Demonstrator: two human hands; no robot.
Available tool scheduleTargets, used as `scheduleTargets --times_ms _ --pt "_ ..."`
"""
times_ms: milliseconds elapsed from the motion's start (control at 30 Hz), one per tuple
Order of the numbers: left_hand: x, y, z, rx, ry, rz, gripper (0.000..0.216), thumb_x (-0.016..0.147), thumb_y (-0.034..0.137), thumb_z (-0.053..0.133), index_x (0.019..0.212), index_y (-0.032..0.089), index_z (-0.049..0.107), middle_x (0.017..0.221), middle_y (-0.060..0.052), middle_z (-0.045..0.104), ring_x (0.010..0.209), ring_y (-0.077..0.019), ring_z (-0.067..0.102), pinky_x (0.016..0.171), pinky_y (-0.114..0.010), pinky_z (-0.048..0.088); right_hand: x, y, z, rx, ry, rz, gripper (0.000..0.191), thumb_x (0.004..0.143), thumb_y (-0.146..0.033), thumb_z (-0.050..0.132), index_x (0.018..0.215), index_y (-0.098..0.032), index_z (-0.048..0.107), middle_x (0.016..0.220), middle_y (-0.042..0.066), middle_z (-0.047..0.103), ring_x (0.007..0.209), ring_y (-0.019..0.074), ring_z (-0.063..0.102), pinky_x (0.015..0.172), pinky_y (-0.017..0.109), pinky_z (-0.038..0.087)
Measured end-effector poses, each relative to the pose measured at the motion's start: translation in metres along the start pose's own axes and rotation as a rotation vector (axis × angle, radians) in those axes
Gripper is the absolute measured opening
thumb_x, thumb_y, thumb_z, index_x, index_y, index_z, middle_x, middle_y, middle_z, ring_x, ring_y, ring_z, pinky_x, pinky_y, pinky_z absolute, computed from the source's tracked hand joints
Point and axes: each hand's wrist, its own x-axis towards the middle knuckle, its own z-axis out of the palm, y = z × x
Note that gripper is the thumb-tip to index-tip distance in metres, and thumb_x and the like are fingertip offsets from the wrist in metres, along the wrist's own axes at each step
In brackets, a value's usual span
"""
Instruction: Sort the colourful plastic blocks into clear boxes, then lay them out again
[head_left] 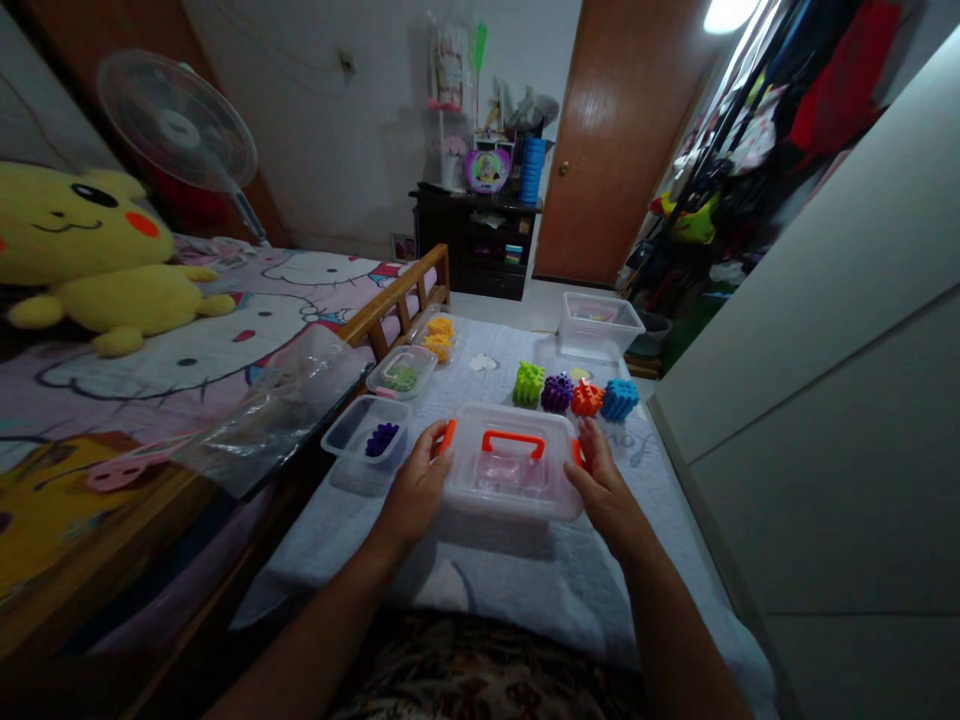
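A clear plastic box (513, 470) with an orange handle and orange side latches sits in front of me on a pale cloth. My left hand (414, 492) grips its left side, fingers curled at the left latch. My right hand (604, 486) holds its right side, fingers by the right latch. Behind the box stand toy blocks in a row: green (528, 384), purple (556, 393), orange (586, 399) and blue (619, 399).
Small clear tubs lie at left: one with purple pieces (365, 435), one with green (402, 373), one with yellow (439, 336). Another clear container (598, 324) sits at the back. A bed with a yellow plush toy (97, 255) is left, a cabinet wall right.
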Motion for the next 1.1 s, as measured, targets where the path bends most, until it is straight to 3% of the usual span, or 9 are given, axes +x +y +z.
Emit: scheduleTargets --times_ms 133,200,267,433,600,800,1100 --pt "0.007 0.005 -0.009 -0.14 0.03 -0.175 0.058 0.088 0.046 0.055 0.136 0.015 0.05 0.136 -0.015 0.059 0.119 -0.0266 0.061 0.095 -0.037 0.05 0.0 0.001 -0.017 0.166 0.159 0.157 0.072 0.078 -0.053 0.06 0.141 -0.02 0.046 0.144 0.015 0.051 0.127 0.0303 0.054 0.102 0.047 0.048" --pt "0.008 0.009 -0.01 -0.16 -0.022 -0.225 0.059 0.084 0.051 0.058 0.131 0.016 0.054 0.129 -0.013 0.063 0.109 -0.0262 0.064 0.085 -0.034 0.052 -0.002 0.001 -0.019 0.155 0.139 0.213 0.063 0.077 -0.057 0.059 0.127 -0.017 0.056 0.123 0.015 0.063 0.104 0.0293 0.064 0.083 0.044 0.055" --pt "0.01 0.012 -0.008 -0.184 -0.072 -0.248 0.064 0.081 0.055 0.063 0.13 0.015 0.055 0.125 -0.013 0.065 0.103 -0.0256 0.065 0.081 -0.033 0.051 -0.004 -0.002 -0.017 0.118 0.085 0.216 0.064 0.077 -0.061 0.058 0.122 -0.015 0.058 0.111 0.014 0.065 0.091 0.0269 0.065 0.073 0.041 0.055" --pt "0.017 0.011 -0.001 -0.164 -0.078 -0.215 0.077 0.071 0.055 0.076 0.132 0.014 0.053 0.128 -0.015 0.062 0.109 -0.0265 0.063 0.087 -0.032 0.05 0.0 -0.012 -0.002 -0.139 0.068 0.064 0.085 0.072 -0.061 0.066 0.141 -0.015 0.045 0.129 0.017 0.057 0.109 0.0305 0.061 0.09 0.047 0.053" --pt "0.023 0.009 -0.003 -0.139 -0.114 -0.204 0.064 0.075 0.051 0.073 0.125 0.014 0.059 0.112 -0.011 0.068 0.096 -0.0234 0.066 0.08 -0.032 0.051 0.02 -0.021 0.009 -0.45 0.042 -0.142 0.073 0.073 -0.054 0.067 0.134 -0.017 0.054 0.136 0.018 0.056 0.13 0.0358 0.048 0.113 0.055 0.035" --pt "0.024 0.014 -0.014 -0.19 -0.155 -0.336 0.053 0.072 0.041 0.075 0.116 0.016 0.062 0.09 -0.005 0.071 0.072 -0.0172 0.066 0.058 -0.023 0.046 0.029 -0.021 0.012 -0.506 0.032 -0.165 0.069 0.077 -0.052 0.064 0.135 -0.016 0.054 0.135 0.018 0.056 0.128 0.0338 0.051 0.111 0.052 0.039" --pt "0.023 0.005 -0.016 -0.413 -0.225 -0.432 0.048 0.066 0.034 0.082 0.105 0.015 0.062 0.09 -0.004 0.072 0.07 -0.0148 0.067 0.063 -0.025 0.05 0.032 -0.013 0.006 -0.438 0.036 -0.172 0.066 0.077 -0.052 0.064 0.132 -0.016 0.055 0.133 0.017 0.058 0.124 0.0323 0.055 0.109 0.05 0.042"
